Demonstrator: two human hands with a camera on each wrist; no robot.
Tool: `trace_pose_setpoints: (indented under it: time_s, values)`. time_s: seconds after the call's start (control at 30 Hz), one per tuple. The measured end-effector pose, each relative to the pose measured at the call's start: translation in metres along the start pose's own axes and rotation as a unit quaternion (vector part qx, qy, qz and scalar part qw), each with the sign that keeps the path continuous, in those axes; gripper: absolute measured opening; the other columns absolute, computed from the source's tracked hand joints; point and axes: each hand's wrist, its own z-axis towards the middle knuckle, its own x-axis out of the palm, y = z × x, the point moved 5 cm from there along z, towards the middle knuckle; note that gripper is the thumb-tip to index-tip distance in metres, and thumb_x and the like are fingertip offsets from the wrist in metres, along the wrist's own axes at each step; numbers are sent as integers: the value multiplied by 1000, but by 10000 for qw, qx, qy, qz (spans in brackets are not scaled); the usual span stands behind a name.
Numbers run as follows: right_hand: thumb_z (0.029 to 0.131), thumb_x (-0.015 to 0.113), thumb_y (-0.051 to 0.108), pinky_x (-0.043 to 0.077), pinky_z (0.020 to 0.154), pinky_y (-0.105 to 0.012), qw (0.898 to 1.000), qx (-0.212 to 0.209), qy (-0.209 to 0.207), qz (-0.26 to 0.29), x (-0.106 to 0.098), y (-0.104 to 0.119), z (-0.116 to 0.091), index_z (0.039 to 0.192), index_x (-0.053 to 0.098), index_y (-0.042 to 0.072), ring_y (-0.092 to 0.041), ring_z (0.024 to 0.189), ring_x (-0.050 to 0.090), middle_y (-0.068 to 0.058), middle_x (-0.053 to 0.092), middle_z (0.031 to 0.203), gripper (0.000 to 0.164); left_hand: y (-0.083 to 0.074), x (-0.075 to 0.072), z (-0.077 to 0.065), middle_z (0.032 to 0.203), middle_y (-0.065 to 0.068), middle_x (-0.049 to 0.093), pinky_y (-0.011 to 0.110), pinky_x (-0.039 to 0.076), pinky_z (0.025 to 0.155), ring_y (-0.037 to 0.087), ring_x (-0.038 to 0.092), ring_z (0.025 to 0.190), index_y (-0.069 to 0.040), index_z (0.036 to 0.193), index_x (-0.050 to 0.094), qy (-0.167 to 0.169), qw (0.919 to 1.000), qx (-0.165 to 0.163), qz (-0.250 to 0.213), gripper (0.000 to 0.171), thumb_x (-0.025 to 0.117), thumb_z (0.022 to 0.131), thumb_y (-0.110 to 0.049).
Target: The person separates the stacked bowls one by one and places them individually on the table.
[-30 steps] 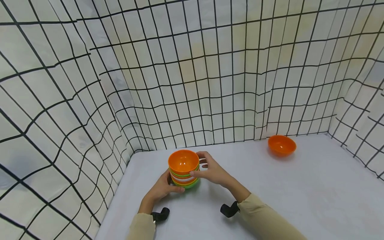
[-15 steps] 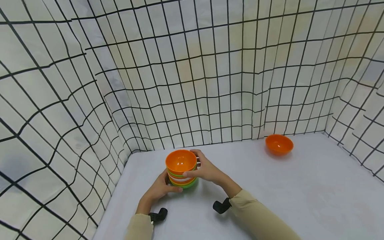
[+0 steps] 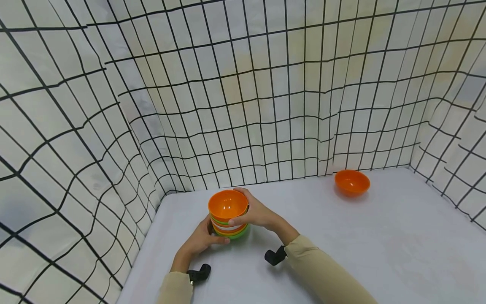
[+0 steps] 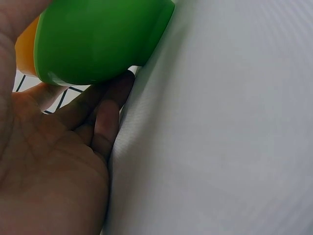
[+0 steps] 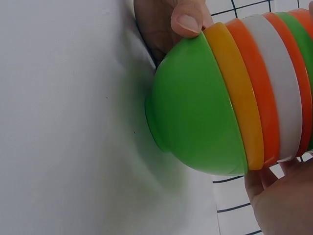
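A: Starting at the fingertips, any change?

B: Yes, with the right hand: a second ago, set apart from the stack of bowls on the far side, with a gap showing; now curved in and gripping its upper part, thumb on the near side, other fingers round the far right.

A: And with the left hand?

B: Hardly different. Gripping low, thumb pressed to the green bottom bowl, other fingers curled behind, close to the table.

A: Between the two sets of fingers?

B: One nested stack, roughly upright. Green at the base, then yellow, orange, white, orange and green, with a top orange bowl, mouth upward. Apparently resting on the white table.

A: Meaning for the work?

B: Probably a firmer two-handed hold, high on the right and low on the left, with less risk of tipping. No parting of the bowls to be seen.

A: Farther out?

B: Well to the right of the right fingers, and beyond them: a lone orange bowl, also mouth upward. Behind, a white wall with black grid lines.
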Motion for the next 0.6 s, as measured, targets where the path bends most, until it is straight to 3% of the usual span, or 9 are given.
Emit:
trace_pose_setpoints:
  time_s: [0.6]
  values:
    - [80,86,30,48,112,-44,9999,-84,-148,28,0,3,1,155,28,30,-20,131,53,2,52,146,95,-1,0,-1,142,4,57,57,34,121,24,52,128,-19,147,44,-10,10000,-57,56,85,91,77,-18]
